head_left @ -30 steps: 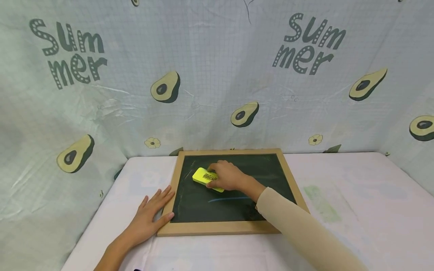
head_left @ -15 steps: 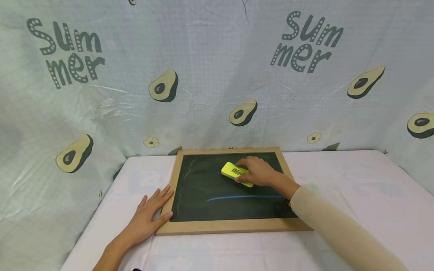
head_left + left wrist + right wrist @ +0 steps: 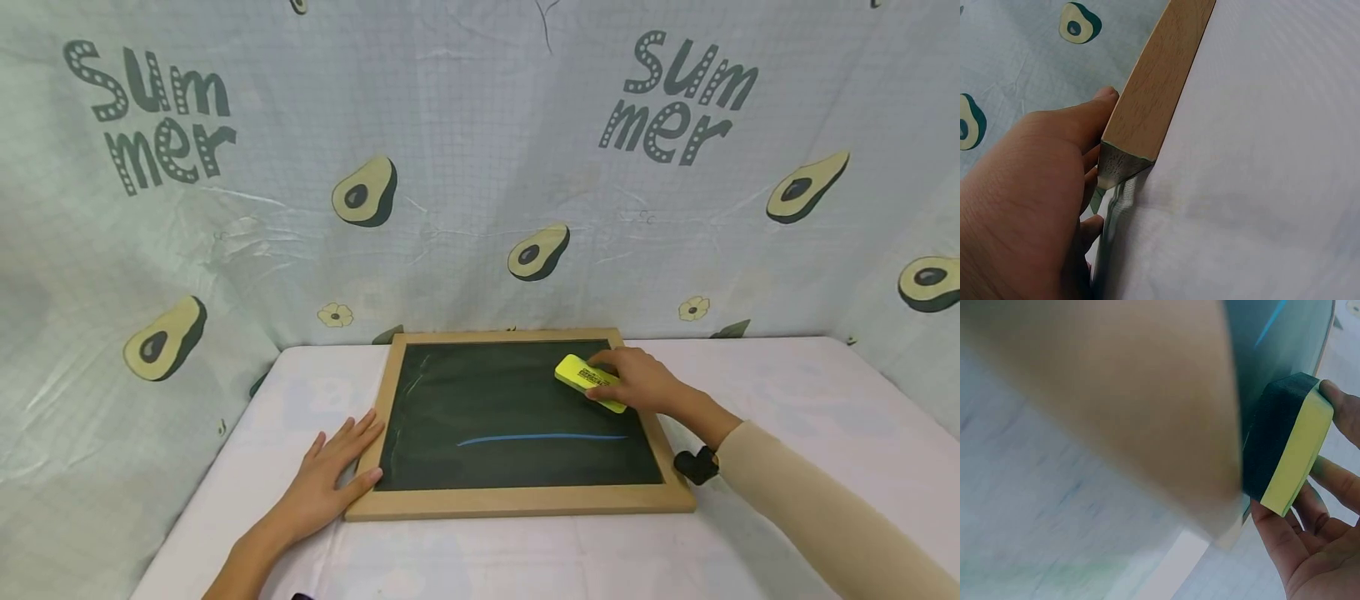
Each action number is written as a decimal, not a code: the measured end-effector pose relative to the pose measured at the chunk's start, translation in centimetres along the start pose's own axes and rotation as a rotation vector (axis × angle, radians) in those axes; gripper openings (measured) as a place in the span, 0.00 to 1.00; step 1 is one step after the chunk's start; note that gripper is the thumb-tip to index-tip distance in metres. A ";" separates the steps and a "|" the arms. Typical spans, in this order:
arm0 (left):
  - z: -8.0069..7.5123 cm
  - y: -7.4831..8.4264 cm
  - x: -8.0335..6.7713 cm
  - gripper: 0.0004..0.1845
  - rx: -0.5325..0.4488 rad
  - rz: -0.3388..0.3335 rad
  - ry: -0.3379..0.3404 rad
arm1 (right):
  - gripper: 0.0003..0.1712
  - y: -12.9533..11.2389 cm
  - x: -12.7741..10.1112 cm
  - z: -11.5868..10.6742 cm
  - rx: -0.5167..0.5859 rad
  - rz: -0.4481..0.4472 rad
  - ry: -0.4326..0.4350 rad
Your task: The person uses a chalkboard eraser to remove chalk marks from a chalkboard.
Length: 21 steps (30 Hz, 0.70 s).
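Note:
A chalkboard point(image 3: 480, 383) with a wooden frame point(image 3: 517, 502) lies on the table, a blue chalk line point(image 3: 543, 437) across its lower half. My right hand point(image 3: 643, 385) pinches a yellow board eraser point(image 3: 576, 372) between thumb and fingers at the board's upper right. The right wrist view shows the dark felt underside of the eraser point(image 3: 1282, 434) facing the board. My left hand point(image 3: 318, 492) rests on the left side of the frame with its fingers straight and spread. In the left wrist view, that hand lies along a frame corner point(image 3: 1129, 162).
A pale cloth point(image 3: 750, 400) covers the table. Behind the board hangs a curtain point(image 3: 450, 275) printed with avocados and lettering. A black device point(image 3: 696, 465) is worn at my right wrist. Faint chalk marks point(image 3: 415, 379) show near the board's left side.
My right hand has moved the eraser from the board's left part to its right side, uncovering the rest of the blue line. The left hand stays in place.

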<state>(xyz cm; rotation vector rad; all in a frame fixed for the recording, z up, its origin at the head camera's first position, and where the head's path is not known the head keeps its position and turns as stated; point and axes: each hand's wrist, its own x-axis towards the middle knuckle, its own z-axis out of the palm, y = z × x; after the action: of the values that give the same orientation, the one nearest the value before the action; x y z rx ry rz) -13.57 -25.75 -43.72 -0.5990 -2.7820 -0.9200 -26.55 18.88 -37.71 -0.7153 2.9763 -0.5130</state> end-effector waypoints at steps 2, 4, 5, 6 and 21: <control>0.0 0.0 0.0 0.33 -0.004 -0.004 0.000 | 0.33 0.3 -0.1 -0.1 0.002 0.007 0.003; 0.1 -0.1 -0.1 0.33 -0.008 -0.007 -0.003 | 0.33 0.4 -0.1 -0.1 0.002 0.009 0.009; 0.1 -0.1 -0.2 0.33 -0.009 -0.009 -0.005 | 0.33 0.5 -0.1 0.0 0.001 0.009 0.009; 0.1 -0.1 -0.2 0.33 -0.011 -0.014 -0.007 | 0.33 0.5 0.0 0.0 0.004 0.008 0.011; -0.1 0.0 -0.1 0.33 -0.017 -0.014 -0.006 | 0.31 0.5 -0.2 0.3 0.124 -0.023 0.046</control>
<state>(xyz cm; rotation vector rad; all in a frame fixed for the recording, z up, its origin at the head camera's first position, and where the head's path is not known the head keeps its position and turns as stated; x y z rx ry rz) -13.47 -25.80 -43.63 -0.5871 -2.7902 -0.9468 -26.60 19.29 -38.21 -0.7363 2.9493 -0.7174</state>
